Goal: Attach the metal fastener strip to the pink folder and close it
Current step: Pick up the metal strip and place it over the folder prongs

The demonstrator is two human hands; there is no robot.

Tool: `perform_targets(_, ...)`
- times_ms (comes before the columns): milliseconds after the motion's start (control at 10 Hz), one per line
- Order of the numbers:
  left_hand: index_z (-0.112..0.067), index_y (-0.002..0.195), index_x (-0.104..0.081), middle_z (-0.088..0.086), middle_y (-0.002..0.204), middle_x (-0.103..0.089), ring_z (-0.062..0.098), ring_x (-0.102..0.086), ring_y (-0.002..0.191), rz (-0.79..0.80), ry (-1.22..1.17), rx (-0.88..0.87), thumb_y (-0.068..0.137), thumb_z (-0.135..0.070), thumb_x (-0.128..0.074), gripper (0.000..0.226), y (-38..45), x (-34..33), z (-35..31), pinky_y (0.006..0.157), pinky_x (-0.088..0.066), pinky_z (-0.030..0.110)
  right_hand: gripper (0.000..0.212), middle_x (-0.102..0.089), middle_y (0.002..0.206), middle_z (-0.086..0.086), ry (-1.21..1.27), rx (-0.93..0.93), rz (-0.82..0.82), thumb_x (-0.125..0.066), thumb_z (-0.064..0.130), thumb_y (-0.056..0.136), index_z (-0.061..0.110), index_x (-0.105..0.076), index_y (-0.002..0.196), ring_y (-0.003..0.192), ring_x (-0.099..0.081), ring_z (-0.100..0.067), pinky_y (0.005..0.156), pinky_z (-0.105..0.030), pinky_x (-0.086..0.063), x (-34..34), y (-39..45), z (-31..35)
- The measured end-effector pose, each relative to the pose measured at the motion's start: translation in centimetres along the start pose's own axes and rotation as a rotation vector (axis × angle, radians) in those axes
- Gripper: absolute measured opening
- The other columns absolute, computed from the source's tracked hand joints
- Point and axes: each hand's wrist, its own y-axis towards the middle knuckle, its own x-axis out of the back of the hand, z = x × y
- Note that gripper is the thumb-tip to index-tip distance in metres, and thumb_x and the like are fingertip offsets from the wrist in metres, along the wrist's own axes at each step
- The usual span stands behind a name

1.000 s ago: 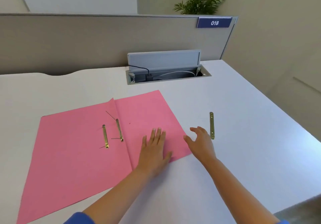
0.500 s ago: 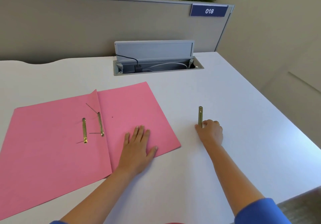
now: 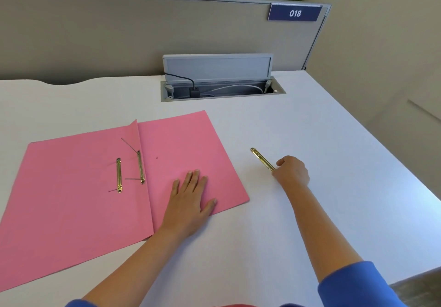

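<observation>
The pink folder [image 3: 71, 187] lies open on the white desk [image 3: 310, 128]. Two brass fastener pieces sit near its crease: one bar [image 3: 118, 175] on the left leaf, and a second bar [image 3: 140, 167] at the fold with thin prongs sticking up. My left hand [image 3: 191, 194] rests flat, fingers spread, on the folder's right leaf. To the right of the folder, my right hand [image 3: 292, 170] is shut on the near end of a loose brass fastener strip [image 3: 262, 159]. The strip points up and to the left, its far end slightly raised.
An open cable tray [image 3: 222, 87] with a raised grey lid and plugged-in cables is set into the desk at the back. A grey partition [image 3: 119, 32] with a blue "018" sign [image 3: 295, 13] stands behind it. The desk's right edge runs diagonally at the far right.
My right hand reached right to the strip, closed on its near end and swung it so it now points up-left. My left hand stayed flat on the folder.
</observation>
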Motion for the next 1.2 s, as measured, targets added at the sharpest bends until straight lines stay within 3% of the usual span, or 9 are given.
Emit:
perform_targets(100, -0.025, 0.147, -0.013, -0.001, 0.160, -0.003, 0.015, 0.004, 0.146, -0.001, 0.006, 0.001, 0.089, -0.057, -0.026, 0.068, 0.0, 0.1, 0.0, 0.115, 0.011, 0.037, 0.024, -0.058, 0.086, -0.003, -0.067, -0.001, -0.001, -0.060, 0.004, 0.077, 0.015, -0.067, 0.098, 0.079, -0.055, -0.025, 0.066, -0.025, -0.041, 0.0, 0.2, -0.1)
perform_targets(300, -0.024, 0.147, -0.013, 0.000, 0.160, -0.003, 0.015, 0.004, 0.146, 0.011, 0.003, -0.001, 0.090, -0.056, -0.027, 0.067, 0.1, 0.2, -0.1, 0.115, 0.010, 0.038, 0.015, -0.054, 0.077, -0.006, -0.146, 0.014, -0.007, -0.056, -0.002, 0.074, 0.013, -0.059, 0.076, 0.070, -0.051, -0.028, 0.061, -0.025, -0.039, 0.1, 0.5, 0.0)
perform_targets(600, -0.025, 0.147, -0.013, -0.001, 0.160, -0.003, 0.015, 0.003, 0.146, 0.010, 0.004, 0.002, 0.089, -0.056, -0.026, 0.068, 0.0, 0.1, 0.0, 0.115, 0.011, 0.036, 0.013, -0.055, 0.080, -0.007, -0.108, 0.032, 0.056, -0.050, 0.002, 0.079, 0.011, -0.060, 0.079, 0.073, -0.052, -0.028, 0.062, -0.026, -0.040, -0.3, 0.7, -0.2)
perform_targets(700, -0.025, 0.147, -0.012, -0.001, 0.160, -0.003, 0.015, 0.003, 0.146, 0.008, 0.011, 0.003, 0.089, -0.057, -0.025, 0.068, 0.1, 0.0, 0.0, 0.114, 0.012, 0.036, 0.014, -0.053, 0.073, -0.006, -0.046, 0.030, 0.075, -0.049, 0.003, 0.077, 0.012, -0.054, 0.067, 0.068, -0.049, -0.028, 0.052, -0.023, -0.036, -0.2, 0.6, -0.2)
perform_targets(800, -0.024, 0.147, -0.014, 0.000, 0.160, -0.003, 0.016, 0.004, 0.146, 0.014, -0.008, 0.009, 0.089, -0.056, -0.027, 0.067, 0.1, -0.1, -0.1, 0.115, 0.011, 0.037, 0.021, -0.054, 0.066, -0.001, 0.074, 0.058, 0.121, -0.056, 0.008, 0.076, 0.017, -0.052, 0.058, 0.067, -0.052, -0.024, 0.053, -0.023, -0.037, 0.2, 0.0, 0.3)
perform_targets(900, -0.023, 0.145, -0.021, -0.001, 0.159, -0.010, 0.014, -0.003, 0.146, 0.039, -0.102, 0.013, 0.090, -0.049, -0.036, 0.063, 0.3, 0.4, 0.0, 0.117, 0.007, 0.036, 0.004, -0.059, 0.066, 0.001, 0.202, 0.102, 0.160, -0.064, 0.013, 0.076, 0.014, -0.067, 0.073, 0.070, -0.056, -0.020, 0.061, -0.027, -0.044, 0.7, -1.1, 1.1)
perform_targets(1000, -0.018, 0.135, -0.044, 0.001, 0.146, -0.042, 0.016, -0.035, 0.136, -0.098, -0.548, 0.125, 0.089, -0.027, -0.053, 0.048, 0.4, 2.1, -0.2, 0.115, -0.021, 0.030, 0.005, -0.060, 0.066, 0.001, 0.384, 0.132, 0.261, -0.068, 0.010, 0.075, 0.012, -0.068, 0.070, 0.068, -0.055, -0.017, 0.061, -0.025, -0.043, 0.9, -3.0, 2.2)
perform_targets(1100, -0.014, 0.121, -0.058, 0.005, 0.119, -0.063, 0.014, -0.060, 0.099, -0.240, -1.015, 0.340, 0.086, -0.014, -0.060, 0.035, 1.0, 4.7, -0.5, 0.088, -0.048, 0.026, 0.013, -0.056, 0.062, 0.004, 0.520, 0.148, 0.458, -0.069, 0.007, 0.075, 0.015, -0.066, 0.066, 0.061, -0.045, -0.008, 0.048, -0.016, -0.032, 0.8, -5.5, 3.8)
perform_targets(1200, -0.005, 0.113, -0.059, 0.009, 0.096, -0.067, 0.016, -0.066, 0.076, -0.174, -1.411, 0.518, 0.085, -0.012, -0.062, 0.030, 1.4, 7.4, 0.3, 0.062, -0.056, 0.024, 0.005, -0.056, 0.066, 0.003, 0.506, 0.152, 0.602, -0.070, 0.014, 0.076, 0.018, -0.069, 0.073, 0.064, -0.043, -0.010, 0.053, -0.022, -0.026, -0.2, -8.2, 5.9)
